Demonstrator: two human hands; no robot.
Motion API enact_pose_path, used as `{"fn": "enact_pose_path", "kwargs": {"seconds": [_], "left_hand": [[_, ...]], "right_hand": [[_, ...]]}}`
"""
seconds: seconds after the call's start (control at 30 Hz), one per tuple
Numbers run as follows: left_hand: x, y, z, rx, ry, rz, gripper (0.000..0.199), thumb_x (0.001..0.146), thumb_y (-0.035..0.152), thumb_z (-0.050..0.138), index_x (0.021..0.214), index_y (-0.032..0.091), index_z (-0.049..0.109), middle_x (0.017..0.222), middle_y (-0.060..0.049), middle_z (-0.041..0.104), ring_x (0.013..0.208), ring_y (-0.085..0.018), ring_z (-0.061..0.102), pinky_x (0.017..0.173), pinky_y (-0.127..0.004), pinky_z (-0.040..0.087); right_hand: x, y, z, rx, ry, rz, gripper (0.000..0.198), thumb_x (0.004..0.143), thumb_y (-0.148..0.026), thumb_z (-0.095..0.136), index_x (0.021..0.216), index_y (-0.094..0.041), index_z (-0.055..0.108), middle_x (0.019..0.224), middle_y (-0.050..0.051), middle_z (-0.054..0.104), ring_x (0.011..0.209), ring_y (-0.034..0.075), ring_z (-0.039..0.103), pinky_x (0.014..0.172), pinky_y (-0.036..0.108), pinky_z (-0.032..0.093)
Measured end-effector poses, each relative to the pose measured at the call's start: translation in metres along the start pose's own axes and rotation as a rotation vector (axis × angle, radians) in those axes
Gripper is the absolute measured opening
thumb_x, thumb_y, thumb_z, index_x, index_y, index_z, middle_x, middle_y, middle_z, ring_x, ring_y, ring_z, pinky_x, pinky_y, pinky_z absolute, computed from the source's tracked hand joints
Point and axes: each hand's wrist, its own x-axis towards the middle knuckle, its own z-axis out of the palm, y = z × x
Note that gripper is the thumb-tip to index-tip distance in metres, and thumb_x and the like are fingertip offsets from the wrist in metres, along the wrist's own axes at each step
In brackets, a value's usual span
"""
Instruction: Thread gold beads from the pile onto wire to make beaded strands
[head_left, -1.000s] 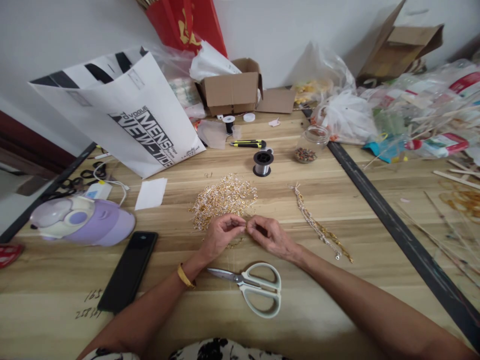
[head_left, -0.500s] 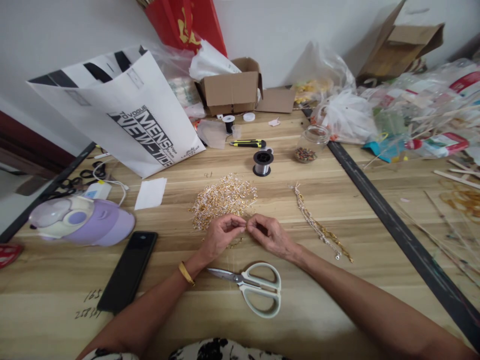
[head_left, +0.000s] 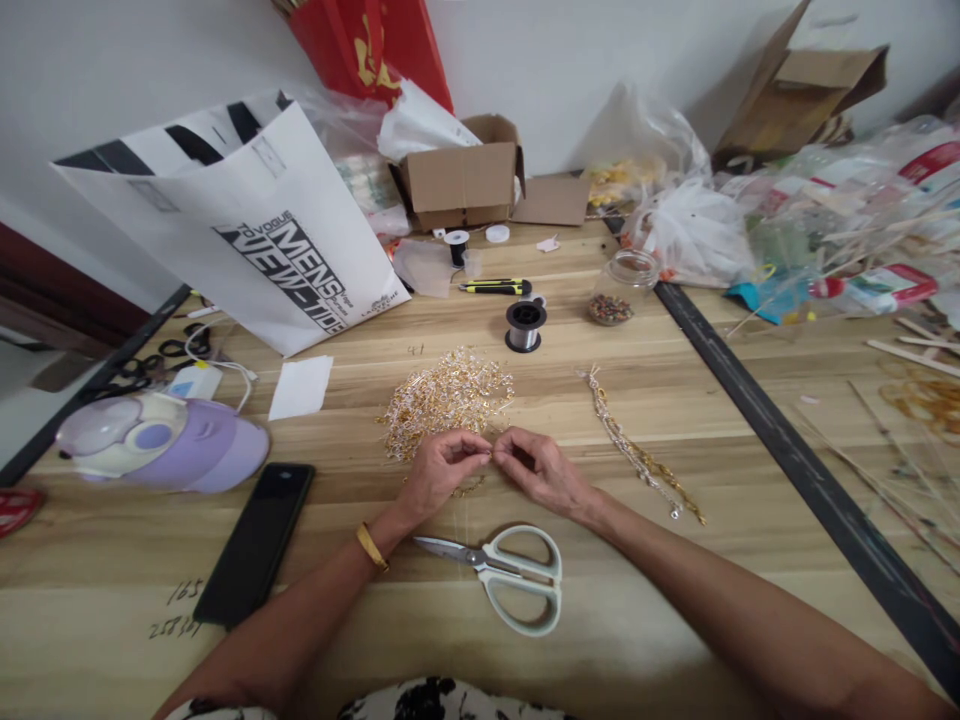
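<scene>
The left hand and right hand meet fingertip to fingertip low on the middle of the surface, each grip pinched together on something tiny between them; what exactly it is, a bead or a bit of thread, is too small to tell. Just beyond the fingers lies the heap of gold and white beads, touching the left knuckles. Such pieces look light, hard and slippery, likely to roll or scatter, so a fingertip pinch on a single piece suits them best.

Toward the near edge lie the scissors, and left of them a black phone. A finished beaded strand lies to the right, a thread spool farther back. The white bag reads "VOGUE MENS NEW-TIDE"; pencilled "165" marks the wood.
</scene>
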Motion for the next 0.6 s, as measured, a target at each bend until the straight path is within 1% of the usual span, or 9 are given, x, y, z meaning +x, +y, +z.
{"fn": "enact_pose_path", "kwargs": {"seconds": [0.27, 0.6], "left_hand": [[0.0003, -0.0014, 0.0000, -0.034, -0.001, -0.017, 0.014, 0.067, 0.019, 0.072, 0.078, 0.011, 0.069, 0.075, -0.005, 0.071, 0.069, -0.013, 0.063, 0.067, -0.023, 0.050], [0.0017, 0.0031, -0.0013, -0.071, 0.010, -0.081, 0.016, 0.064, 0.021, 0.074, 0.076, 0.012, 0.069, 0.072, -0.004, 0.070, 0.066, -0.013, 0.062, 0.065, -0.022, 0.049]], "right_hand": [[-0.0002, -0.0011, -0.0002, -0.002, 0.012, -0.008, 0.017, 0.091, -0.028, 0.047, 0.082, -0.016, 0.054, 0.067, -0.001, 0.050, 0.060, 0.011, 0.044, 0.055, 0.021, 0.033], [-0.0003, -0.0011, 0.0002, 0.012, 0.015, -0.009, 0.015, 0.090, -0.026, 0.047, 0.082, -0.016, 0.053, 0.068, -0.001, 0.050, 0.061, 0.011, 0.044, 0.056, 0.022, 0.034]]}}
